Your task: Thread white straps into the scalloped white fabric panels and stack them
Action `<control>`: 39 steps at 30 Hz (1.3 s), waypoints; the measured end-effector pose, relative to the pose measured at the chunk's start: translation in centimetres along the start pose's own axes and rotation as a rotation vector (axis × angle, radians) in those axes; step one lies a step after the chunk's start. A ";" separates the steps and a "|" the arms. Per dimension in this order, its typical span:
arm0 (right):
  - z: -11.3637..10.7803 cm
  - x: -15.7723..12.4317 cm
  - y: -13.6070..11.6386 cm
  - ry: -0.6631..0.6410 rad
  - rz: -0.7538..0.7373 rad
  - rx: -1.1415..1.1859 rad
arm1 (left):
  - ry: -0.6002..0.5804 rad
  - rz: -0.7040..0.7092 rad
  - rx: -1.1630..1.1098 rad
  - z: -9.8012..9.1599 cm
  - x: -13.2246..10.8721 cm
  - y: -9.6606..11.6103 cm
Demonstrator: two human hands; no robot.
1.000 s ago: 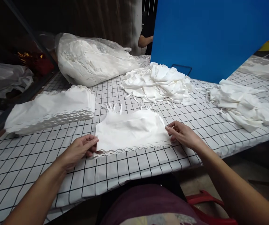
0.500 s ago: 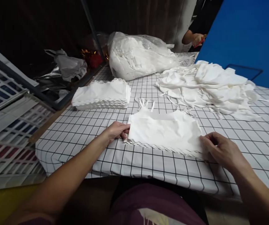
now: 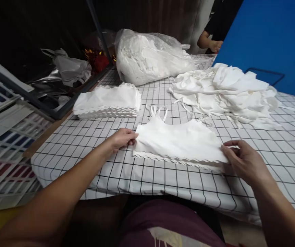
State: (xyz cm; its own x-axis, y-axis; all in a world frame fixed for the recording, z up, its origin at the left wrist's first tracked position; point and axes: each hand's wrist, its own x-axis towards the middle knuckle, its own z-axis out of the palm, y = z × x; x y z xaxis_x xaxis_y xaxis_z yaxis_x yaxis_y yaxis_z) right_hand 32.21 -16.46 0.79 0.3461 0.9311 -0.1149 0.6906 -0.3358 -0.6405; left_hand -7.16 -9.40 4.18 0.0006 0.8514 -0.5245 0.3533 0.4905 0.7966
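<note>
A white camisole top (image 3: 178, 140) with thin straps and a wavy hem lies spread on top of others like it, straps pointing away from me. My left hand (image 3: 123, 138) pinches its left side edge between thumb and fingers. At the lower right corner, my right hand (image 3: 241, 157) pinches the fabric the same way. The cloth between my hands is drawn fairly flat. A neat stack of similar white garments (image 3: 108, 101) sits to the left, beyond my left hand. Behind on the right is a loose heap of white garments (image 3: 224, 92).
A clear plastic bag (image 3: 152, 58) full of white cloth stands at the back of the checked tablecloth (image 3: 106, 171). White crates (image 3: 11, 151) are at the left, beside a metal frame (image 3: 99, 31). Beyond a blue panel (image 3: 270, 41), another person's hand (image 3: 215, 46) shows.
The top camisole has been pulled smoother, its neckline now a clean curve and its right hem corner raised. Both hands keep their pinch. The view has shifted slightly.
</note>
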 end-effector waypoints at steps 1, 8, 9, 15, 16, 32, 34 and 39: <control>0.0 -0.3 0.0 -0.017 -0.011 -0.009 | 0.005 0.014 0.012 -0.1 -0.2 0.0; 0.6 -1.3 0.2 -0.030 -0.109 -0.056 | 0.079 0.122 0.107 0.4 0.0 -1.8; 0.7 -1.3 0.3 -0.019 -0.110 -0.058 | 0.095 0.142 0.150 0.5 0.1 -2.0; 0.8 -1.8 0.2 0.007 -0.085 -0.172 | 0.183 0.272 0.600 0.6 0.0 -2.8; 0.8 -2.0 0.1 0.007 -0.079 -0.186 | 0.195 0.289 0.650 0.6 0.0 -2.9; 2.0 -2.9 0.3 0.025 -0.054 -0.380 | -0.103 1.337 1.043 13.8 1.2 4.3; 1.3 -2.6 0.3 -0.004 -0.072 -0.377 | -0.235 1.356 1.097 16.7 2.9 5.0; -1.0 1.2 -1.3 0.147 -0.247 -0.424 | -0.343 1.288 1.125 19.8 6.9 5.0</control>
State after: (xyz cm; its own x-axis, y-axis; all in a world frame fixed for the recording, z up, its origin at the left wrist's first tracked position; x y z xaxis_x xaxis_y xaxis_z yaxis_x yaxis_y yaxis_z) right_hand 32.42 -15.02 2.25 0.2045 0.9703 0.1291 0.9494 -0.1645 -0.2674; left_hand 13.17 -4.79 -1.40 0.9081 0.4129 0.0699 0.3899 -0.8945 0.2187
